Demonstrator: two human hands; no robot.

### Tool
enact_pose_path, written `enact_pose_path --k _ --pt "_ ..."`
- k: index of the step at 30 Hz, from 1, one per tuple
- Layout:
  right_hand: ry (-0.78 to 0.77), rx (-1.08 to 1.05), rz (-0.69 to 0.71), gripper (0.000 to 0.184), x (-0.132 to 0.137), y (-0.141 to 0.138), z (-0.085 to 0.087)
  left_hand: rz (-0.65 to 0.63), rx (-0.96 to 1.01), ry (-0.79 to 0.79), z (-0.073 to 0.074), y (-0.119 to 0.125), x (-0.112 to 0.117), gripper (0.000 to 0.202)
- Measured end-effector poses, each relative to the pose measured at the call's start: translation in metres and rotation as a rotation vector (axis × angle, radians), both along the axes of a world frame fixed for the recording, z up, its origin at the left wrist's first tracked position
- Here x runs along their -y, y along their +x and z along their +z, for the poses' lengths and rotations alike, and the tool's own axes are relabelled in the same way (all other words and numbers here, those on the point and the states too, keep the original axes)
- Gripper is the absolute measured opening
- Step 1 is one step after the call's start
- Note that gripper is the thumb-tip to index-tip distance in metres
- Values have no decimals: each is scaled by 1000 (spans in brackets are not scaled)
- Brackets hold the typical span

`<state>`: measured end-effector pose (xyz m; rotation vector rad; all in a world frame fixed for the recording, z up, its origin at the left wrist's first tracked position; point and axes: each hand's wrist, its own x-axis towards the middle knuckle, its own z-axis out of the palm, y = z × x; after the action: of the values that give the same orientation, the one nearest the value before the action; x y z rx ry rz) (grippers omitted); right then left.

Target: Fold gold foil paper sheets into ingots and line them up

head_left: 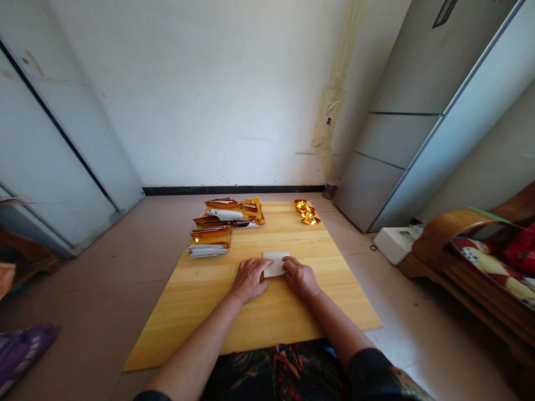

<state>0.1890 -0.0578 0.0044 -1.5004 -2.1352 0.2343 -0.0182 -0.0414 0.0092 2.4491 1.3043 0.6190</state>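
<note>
A small white paper sheet (276, 263) lies on a pale wooden board (288, 223), between my two hands. My left hand (249, 280) rests against its left edge, and my right hand (300, 278) presses on its right edge, with the fingers of both hands on the paper. Farther up the board to the left sit loose stacks of gold foil and white paper (228, 223). Some crumpled gold foil pieces (306, 212) lie at the far right corner of the board.
The board lies low over a tiled floor, with my lap below it. A grey refrigerator (397, 122) stands at the right, beyond a white foam box (397, 244) and a wooden bench with a red patterned cushion (489, 262). A purple cloth (23, 356) lies at lower left.
</note>
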Motion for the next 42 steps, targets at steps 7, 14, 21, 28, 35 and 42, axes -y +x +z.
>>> enact_pose_path --k 7,14,21,28,35,42 --pt "-27 128 -19 24 0 -5 9 28 13 12 -5 0 -3 56" --pt "-86 256 -26 20 0 -9 17 17 -16 42 -10 0 -5 49" --pt "-88 283 8 20 3 -8 22 21 -58 52 -9 0 -6 46" --pt "-97 273 31 25 3 -1 20 4 -118 88 -8 1 -3 43" --pt "-100 270 6 26 6 20 21 10 -122 95 -5 1 -1 42" --pt "-86 126 -16 28 1 36 13 8 -107 96 -7 1 -1 42"
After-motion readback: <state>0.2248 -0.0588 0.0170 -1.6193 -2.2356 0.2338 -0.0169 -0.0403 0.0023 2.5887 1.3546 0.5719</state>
